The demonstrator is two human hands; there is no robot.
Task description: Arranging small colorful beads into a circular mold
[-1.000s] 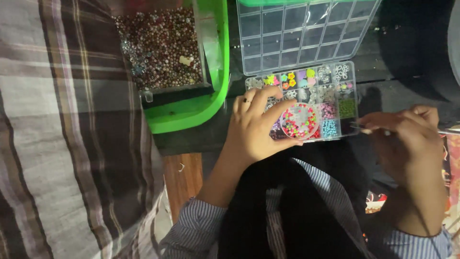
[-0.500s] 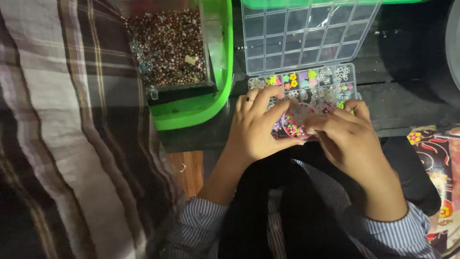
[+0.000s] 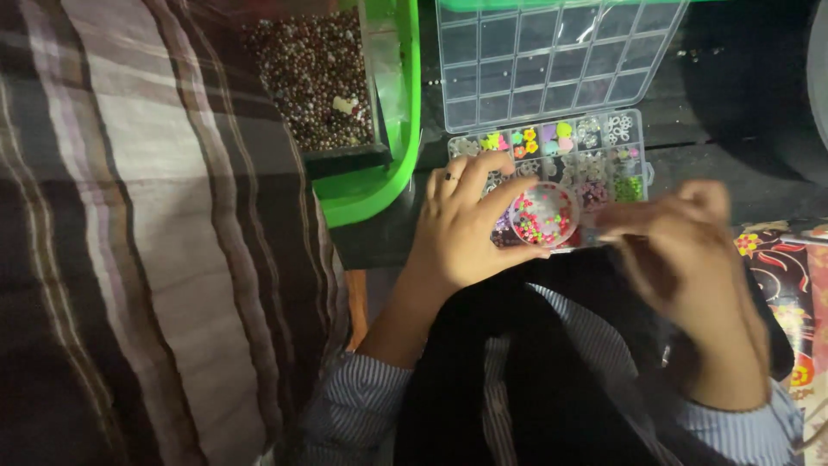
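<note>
Small round clear plastic cup (image 3: pixel 543 214) of pink, red and green beads, sitting over the lower edge of a clear compartmented bead box (image 3: pixel 595 151). Left hand (image 3: pixel 470 226) curls around the cup's left side, fingers clamped on its rim, thumb underneath. Right hand (image 3: pixel 690 250) is motion-blurred just right of the cup, fingertips pinched together near the rim; cannot tell if they grip anything. Box is rigid transparent plastic, small square cells with mixed colourful beads and charms; its open gridded lid (image 3: pixel 552 56) stands behind, cells empty. Left of that, a glossy green plastic basket (image 3: pixel 392 164) holding a tray of tiny brown and pearly beads (image 3: pixel 315 73). Dark surface (image 3: pixel 733 112) under all. Striped plaid cloth (image 3: pixel 129 242) fills the left side. Striped shirt sleeves (image 3: pixel 362 401) and dark fabric (image 3: pixel 517 380) in the foreground. Red floral patterned sheet (image 3: pixel 789 276) at the right edge.
</note>
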